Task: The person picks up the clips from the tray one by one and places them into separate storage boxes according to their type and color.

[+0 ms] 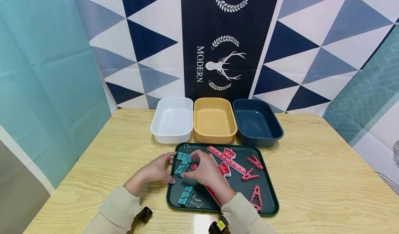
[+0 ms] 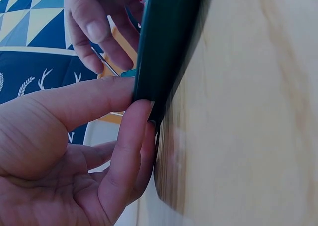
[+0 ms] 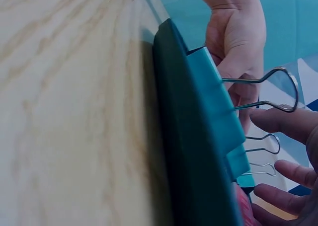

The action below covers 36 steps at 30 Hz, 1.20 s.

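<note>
My left hand (image 1: 159,168) holds the left rim of the dark green tray (image 1: 230,211), thumb and fingers meeting its edge. Above the tray my right hand (image 1: 205,168) has its thumb and fingers apart, around the middle teal binder clip (image 1: 181,169). Whether they touch that clip I cannot tell. Another teal binder clip (image 1: 182,156) lies just behind it, its wire handles pointing back. A third teal binder clip (image 1: 186,196) lies nearer the front; the right wrist view shows its wire handles (image 3: 285,107) close to my thumb. My right hand and forearm partly cover the red ruler clips (image 1: 229,161).
Three pink clothespins (image 1: 255,162) lie along the tray's right side. Behind the tray stand a white bin (image 1: 172,137), a yellow bin (image 1: 215,138) and a navy bin (image 1: 258,140), side by side. Patterned cloth hangs behind the wooden table (image 1: 311,164).
</note>
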Each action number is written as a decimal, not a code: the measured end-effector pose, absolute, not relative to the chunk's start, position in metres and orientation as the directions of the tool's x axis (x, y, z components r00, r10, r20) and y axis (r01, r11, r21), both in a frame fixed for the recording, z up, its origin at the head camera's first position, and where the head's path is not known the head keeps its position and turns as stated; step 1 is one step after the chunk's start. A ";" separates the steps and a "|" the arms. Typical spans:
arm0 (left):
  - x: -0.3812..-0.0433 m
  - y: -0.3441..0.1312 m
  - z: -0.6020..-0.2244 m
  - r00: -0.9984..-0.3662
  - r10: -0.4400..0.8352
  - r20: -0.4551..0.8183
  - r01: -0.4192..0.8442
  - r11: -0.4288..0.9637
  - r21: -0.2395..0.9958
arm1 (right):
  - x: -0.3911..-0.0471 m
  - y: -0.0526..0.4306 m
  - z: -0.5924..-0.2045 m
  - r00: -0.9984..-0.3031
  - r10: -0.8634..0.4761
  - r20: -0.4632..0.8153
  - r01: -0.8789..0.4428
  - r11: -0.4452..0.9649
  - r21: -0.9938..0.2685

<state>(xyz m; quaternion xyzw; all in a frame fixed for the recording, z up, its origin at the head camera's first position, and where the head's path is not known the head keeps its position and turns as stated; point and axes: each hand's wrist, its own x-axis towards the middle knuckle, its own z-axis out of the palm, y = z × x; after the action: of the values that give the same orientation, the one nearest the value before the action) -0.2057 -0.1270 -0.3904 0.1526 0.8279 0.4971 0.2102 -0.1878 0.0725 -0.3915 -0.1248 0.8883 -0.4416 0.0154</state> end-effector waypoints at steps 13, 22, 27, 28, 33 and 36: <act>-0.205 -0.128 -0.391 -0.866 0.463 -0.191 0.048 0.456 0.889 | -0.191 0.065 -0.398 -0.962 -0.237 0.138 -0.254 0.583 -0.772; -0.206 -0.127 -0.391 -0.865 0.458 -0.205 0.027 0.451 0.892 | -0.190 0.064 -0.397 -0.963 -0.217 0.163 -0.262 0.584 -0.768; -0.206 -0.127 -0.391 -0.862 0.464 -0.204 0.027 0.443 0.896 | -0.193 0.064 -0.400 -0.958 -0.185 0.219 -0.285 0.537 -0.794; -0.206 -0.127 -0.391 -0.862 0.463 -0.205 0.025 0.443 0.896 | -0.193 0.064 -0.400 -0.958 -0.176 0.227 -0.287 0.527 -0.800; -0.205 -0.127 -0.391 -0.866 0.455 -0.208 0.017 0.442 0.897 | -0.194 0.067 -0.398 -0.968 -0.135 0.212 -0.251 0.464 -0.850; -0.205 -0.127 -0.391 -0.867 0.452 -0.209 0.014 0.443 0.897 | -0.194 0.069 -0.397 -0.977 -0.128 0.170 -0.209 0.411 -0.888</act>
<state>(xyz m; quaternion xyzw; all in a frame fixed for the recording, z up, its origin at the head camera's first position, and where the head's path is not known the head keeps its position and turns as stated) -0.2046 -0.1268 -0.3913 0.1419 0.8216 0.5085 0.2153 -0.1937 0.0693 -0.3968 -0.1002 0.8390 -0.5335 -0.0379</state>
